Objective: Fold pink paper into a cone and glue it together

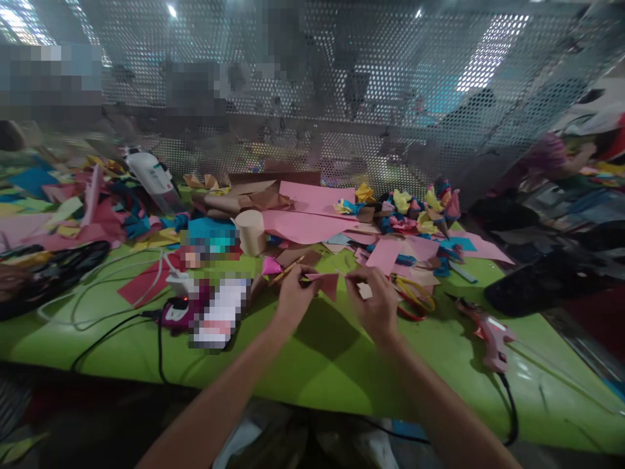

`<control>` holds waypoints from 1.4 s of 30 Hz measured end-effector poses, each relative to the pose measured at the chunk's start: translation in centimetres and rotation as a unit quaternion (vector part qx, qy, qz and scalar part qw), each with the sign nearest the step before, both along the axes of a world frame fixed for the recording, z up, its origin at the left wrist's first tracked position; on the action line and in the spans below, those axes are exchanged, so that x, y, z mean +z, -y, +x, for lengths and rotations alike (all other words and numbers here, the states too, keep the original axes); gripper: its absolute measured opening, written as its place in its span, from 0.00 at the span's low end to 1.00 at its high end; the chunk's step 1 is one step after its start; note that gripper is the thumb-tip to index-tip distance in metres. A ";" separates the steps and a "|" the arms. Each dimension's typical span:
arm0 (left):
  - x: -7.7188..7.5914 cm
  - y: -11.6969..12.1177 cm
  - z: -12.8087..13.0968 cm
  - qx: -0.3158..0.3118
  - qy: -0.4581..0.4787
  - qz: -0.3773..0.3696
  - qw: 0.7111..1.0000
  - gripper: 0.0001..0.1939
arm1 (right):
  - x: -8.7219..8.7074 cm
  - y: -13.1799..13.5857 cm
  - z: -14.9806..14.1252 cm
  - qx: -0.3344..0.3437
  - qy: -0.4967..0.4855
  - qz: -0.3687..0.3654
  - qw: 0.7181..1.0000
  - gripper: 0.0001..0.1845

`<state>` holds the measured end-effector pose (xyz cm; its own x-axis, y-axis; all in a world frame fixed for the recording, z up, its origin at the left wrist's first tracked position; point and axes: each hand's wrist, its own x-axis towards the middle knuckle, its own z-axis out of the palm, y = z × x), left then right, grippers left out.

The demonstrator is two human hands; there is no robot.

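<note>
My left hand [296,294] pinches a small piece of pink paper [326,284] over the green table, its free corner pointing right and down. Just right of that paper is my right hand [375,301], its thumb and fingertips drawn together near the paper's edge. Whatever those right fingertips hold is too small to make out. Beside the right hand lie scissors with yellow and red handles [414,296]. Left of my left hand are a pencil [288,268] and a bright pink scrap [271,266].
A pink glue gun [492,339] with a black cord lies at right. At left sit a phone [222,312], a purple power strip [178,316] and white cables. Behind are a cardboard tube [250,232], pink sheets [312,225], paper flowers [420,208] and a white bottle [152,177].
</note>
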<state>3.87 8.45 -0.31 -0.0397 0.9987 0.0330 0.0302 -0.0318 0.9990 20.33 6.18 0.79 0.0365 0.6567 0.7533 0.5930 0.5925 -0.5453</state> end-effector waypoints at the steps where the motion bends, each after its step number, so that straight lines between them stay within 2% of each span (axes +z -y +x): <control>1: 0.1 0.1 0.1 -0.014 0.016 -0.015 1.000 0.09 | -0.1 0.2 -0.2 -0.003 0.047 0.016 0.999 0.05; 3: 0.3 0.4 0.3 -0.039 0.057 -0.036 0.997 0.12 | -0.4 0.4 -0.6 -0.009 0.118 0.024 0.993 0.07; 5: 0.5 0.7 0.4 -0.062 0.099 -0.045 0.992 0.13 | -0.7 0.5 -1.0 -0.015 0.149 0.012 0.989 0.09; 8: 0.8 1.1 0.3 -0.090 0.142 -0.049 0.984 0.12 | -0.8 0.4 -1.2 0.002 0.142 -0.021 0.990 0.13; 13: 1.1 1.3 0.2 -0.107 0.171 -0.046 0.978 0.12 | -0.9 0.1 -1.0 0.012 0.138 -0.038 0.990 0.13; 19: 0.8 0.9 0.1 -0.091 0.179 -0.049 0.979 0.13 | -1.0 0.2 -1.0 0.035 0.129 -0.043 0.990 0.09; 22: 0.7 0.7 0.1 -0.066 0.168 -0.047 0.982 0.15 | -0.8 0.3 -0.8 0.013 0.073 -0.045 0.996 0.10; 27: 1.0 0.7 0.0 -0.054 0.154 -0.034 0.986 0.16 | -0.9 -0.2 -0.3 -0.017 -0.037 -0.102 0.994 0.08; 30: 1.1 0.8 -0.1 -0.052 0.148 -0.031 0.987 0.17 | -1.1 -0.4 -0.4 -0.004 -0.071 -0.116 0.991 0.04; 33: 1.2 0.8 0.0 -0.055 0.151 -0.031 0.986 0.17 | -1.0 -0.4 -0.6 0.011 -0.091 -0.127 0.988 0.04; 38: 1.2 0.9 0.0 -0.060 0.145 -0.029 0.987 0.17 | -0.8 -0.3 -0.7 0.030 -0.143 -0.164 0.976 0.07; 42: 1.0 0.8 0.0 -0.060 0.144 -0.025 0.987 0.17 | -0.8 -0.6 -0.5 0.072 -0.207 -0.217 0.951 0.13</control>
<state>3.83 7.63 0.72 0.0776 0.9969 -0.0130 -0.2572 0.0326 0.9658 19.81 6.74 -0.02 0.1567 0.9233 0.3507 0.2047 0.3170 -0.9261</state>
